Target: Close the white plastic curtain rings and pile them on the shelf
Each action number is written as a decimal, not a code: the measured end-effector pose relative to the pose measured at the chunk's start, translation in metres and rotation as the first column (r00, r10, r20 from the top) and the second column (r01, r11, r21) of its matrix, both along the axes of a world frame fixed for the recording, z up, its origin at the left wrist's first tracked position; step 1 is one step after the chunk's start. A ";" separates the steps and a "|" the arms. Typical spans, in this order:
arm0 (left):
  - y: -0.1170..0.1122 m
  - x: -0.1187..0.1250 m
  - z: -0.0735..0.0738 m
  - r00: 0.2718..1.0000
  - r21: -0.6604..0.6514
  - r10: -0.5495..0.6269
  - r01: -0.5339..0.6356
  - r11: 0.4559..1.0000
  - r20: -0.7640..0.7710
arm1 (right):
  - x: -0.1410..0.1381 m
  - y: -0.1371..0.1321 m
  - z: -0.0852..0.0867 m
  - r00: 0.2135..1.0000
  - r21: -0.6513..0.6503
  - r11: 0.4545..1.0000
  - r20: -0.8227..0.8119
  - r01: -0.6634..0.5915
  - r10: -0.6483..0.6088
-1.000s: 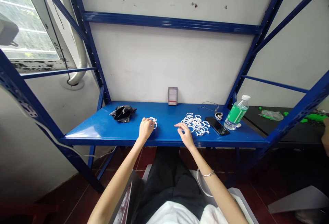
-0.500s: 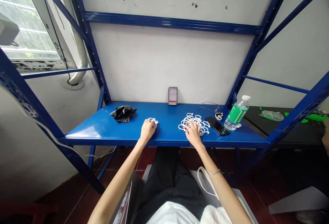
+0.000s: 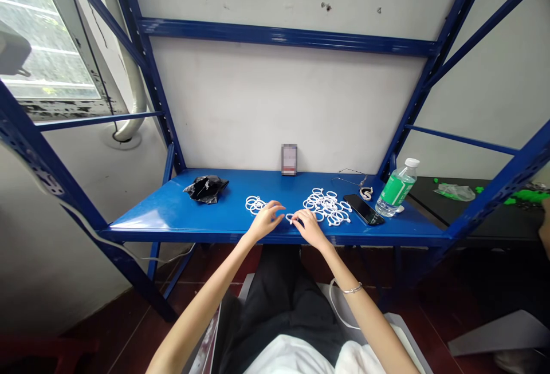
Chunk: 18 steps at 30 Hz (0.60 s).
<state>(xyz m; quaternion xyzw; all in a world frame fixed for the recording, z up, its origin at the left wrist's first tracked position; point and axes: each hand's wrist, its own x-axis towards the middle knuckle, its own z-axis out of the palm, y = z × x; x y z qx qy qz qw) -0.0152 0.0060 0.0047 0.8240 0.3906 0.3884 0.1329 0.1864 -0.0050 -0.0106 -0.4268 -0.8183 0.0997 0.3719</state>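
Observation:
A white plastic ring (image 3: 289, 217) is pinched in my right hand (image 3: 307, 226), low over the front part of the blue table (image 3: 172, 219). My left hand (image 3: 267, 219) is just left of that ring, fingers stretched toward it and apart, holding nothing that I can see. Beyond my left hand lies a small pile of white rings (image 3: 253, 203), partly hidden by the hand. A larger heap of white rings (image 3: 333, 207), some with small knobs, spreads out to the right of my right hand.
A black phone (image 3: 363, 210) lies beside the larger heap, with a green-labelled water bottle (image 3: 396, 188) to its right. Glasses (image 3: 350, 179) rest behind them. A crumpled black plastic bag (image 3: 207, 189) sits at the left, and a small box (image 3: 289, 160) stands against the wall.
My left hand has left the small pile and moved right, its fingers opening. My right hand has come left from the larger heap with a white ring in its fingers.

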 end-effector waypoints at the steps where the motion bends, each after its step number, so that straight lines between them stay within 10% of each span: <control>1: -0.003 0.007 -0.001 0.997 -0.048 -0.071 0.073 0.996 0.034 | -0.002 0.001 0.000 0.998 -0.048 0.998 -0.057 -0.039 0.037; 18: -0.008 0.025 -0.008 0.884 -0.457 -0.204 0.401 0.794 0.421 | -0.007 0.015 0.005 0.794 -0.468 0.752 -0.596 -0.463 0.118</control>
